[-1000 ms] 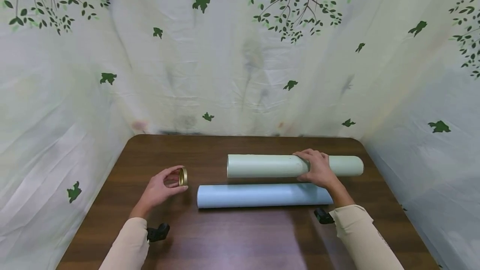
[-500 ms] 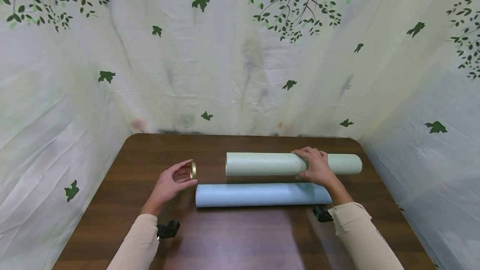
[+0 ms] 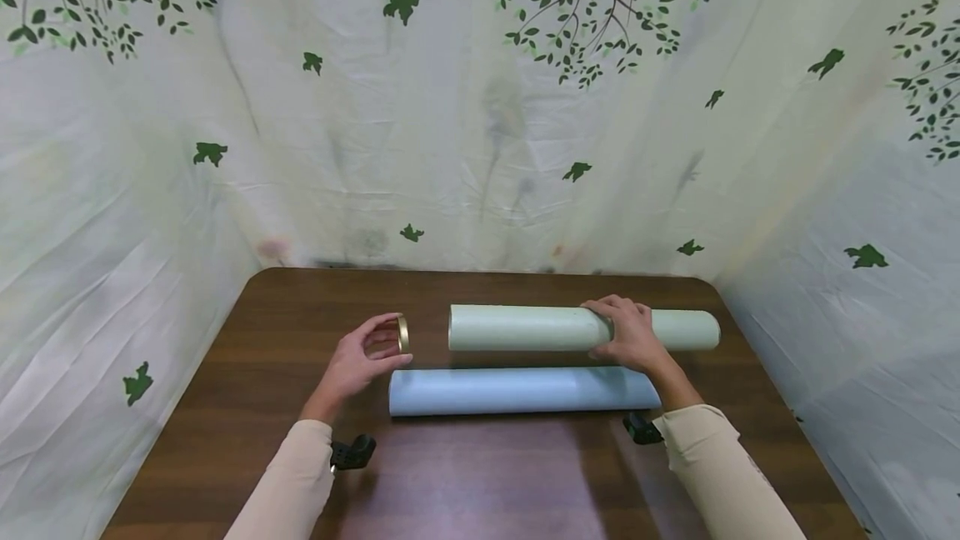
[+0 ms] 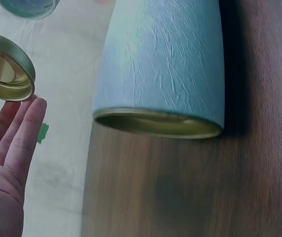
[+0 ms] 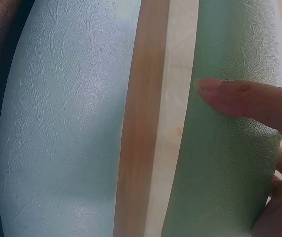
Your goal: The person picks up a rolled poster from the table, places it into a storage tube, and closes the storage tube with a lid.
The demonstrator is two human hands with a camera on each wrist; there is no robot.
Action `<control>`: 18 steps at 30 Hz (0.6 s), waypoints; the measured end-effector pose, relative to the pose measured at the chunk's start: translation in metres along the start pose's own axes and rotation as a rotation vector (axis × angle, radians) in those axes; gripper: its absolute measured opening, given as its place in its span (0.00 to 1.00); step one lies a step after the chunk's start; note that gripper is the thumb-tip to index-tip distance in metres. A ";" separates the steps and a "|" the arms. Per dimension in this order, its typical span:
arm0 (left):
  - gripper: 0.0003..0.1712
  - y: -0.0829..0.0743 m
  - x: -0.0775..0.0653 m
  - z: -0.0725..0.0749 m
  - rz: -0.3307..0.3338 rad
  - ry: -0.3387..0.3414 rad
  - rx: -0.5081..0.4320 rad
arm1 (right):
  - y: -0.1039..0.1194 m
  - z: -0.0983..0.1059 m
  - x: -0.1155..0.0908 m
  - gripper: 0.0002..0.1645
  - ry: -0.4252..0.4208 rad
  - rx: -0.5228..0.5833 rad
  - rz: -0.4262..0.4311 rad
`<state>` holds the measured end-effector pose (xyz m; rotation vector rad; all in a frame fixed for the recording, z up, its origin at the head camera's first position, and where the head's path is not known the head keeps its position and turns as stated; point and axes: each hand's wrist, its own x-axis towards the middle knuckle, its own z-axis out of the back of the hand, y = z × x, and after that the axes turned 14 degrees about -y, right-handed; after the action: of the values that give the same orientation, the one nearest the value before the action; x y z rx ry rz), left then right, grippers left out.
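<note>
In the head view, my left hand [image 3: 361, 362] pinches a thin gold-coloured ring [image 3: 403, 334] between thumb and fingertips. It stands on edge, just left of the pale green roll [image 3: 517, 328] and apart from it. The left wrist view shows the ring [image 4: 8, 69] with a gold inner wall. My right hand [image 3: 627, 333] grips the green roll right of its middle, thumb on the near side; the far fingers are mostly hidden. A pale blue textured roll [image 3: 517, 392] lies in front, parallel to the green one. Its open end [image 4: 155, 123] has a gold-toned inside.
Both rolls are above a brown wooden table [image 3: 480, 482]. A pale curtain [image 3: 465, 123] with leaf prints surrounds its back and sides. Black wrist cameras [image 3: 354, 452] sit under both forearms.
My left hand has moved right with the gold ring, closer to the left end of the green roll. The right hand keeps its grip on that roll, and the blue roll stays put.
</note>
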<state>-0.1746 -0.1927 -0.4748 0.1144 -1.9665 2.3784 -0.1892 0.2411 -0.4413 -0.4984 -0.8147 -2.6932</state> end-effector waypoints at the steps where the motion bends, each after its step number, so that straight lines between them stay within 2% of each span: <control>1: 0.40 -0.001 0.001 -0.002 0.003 0.004 -0.007 | 0.000 0.000 0.000 0.44 -0.001 0.001 -0.002; 12: 0.40 -0.010 0.002 -0.015 0.006 0.040 0.007 | -0.002 -0.001 -0.004 0.44 0.007 0.007 -0.021; 18: 0.40 -0.015 0.006 -0.023 -0.024 0.090 -0.039 | 0.000 0.001 -0.004 0.44 0.017 0.010 -0.017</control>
<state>-0.1794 -0.1674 -0.4644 0.0284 -1.9583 2.2871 -0.1855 0.2426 -0.4418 -0.4676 -0.8315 -2.7034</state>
